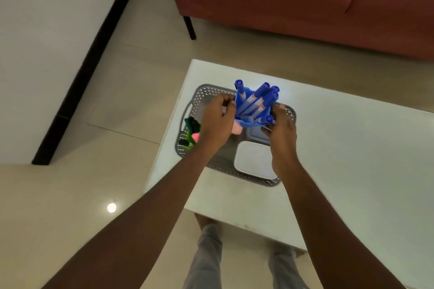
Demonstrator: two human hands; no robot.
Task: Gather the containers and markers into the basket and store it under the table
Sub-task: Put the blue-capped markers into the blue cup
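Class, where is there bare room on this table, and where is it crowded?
Free: the tabletop right of the basket. Crowded: inside the basket, where left hand and right hand hold the blue marker cup.

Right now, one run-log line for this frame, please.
left hand, right hand: grip blue marker cup over grey basket | basket: on white table, not stored

Low white rectangular table [352, 148], standing on pale glossy floor tiles [131, 91]. Carries one grey perforated plastic basket [211, 90] with handle cut-outs, set near the left edge.
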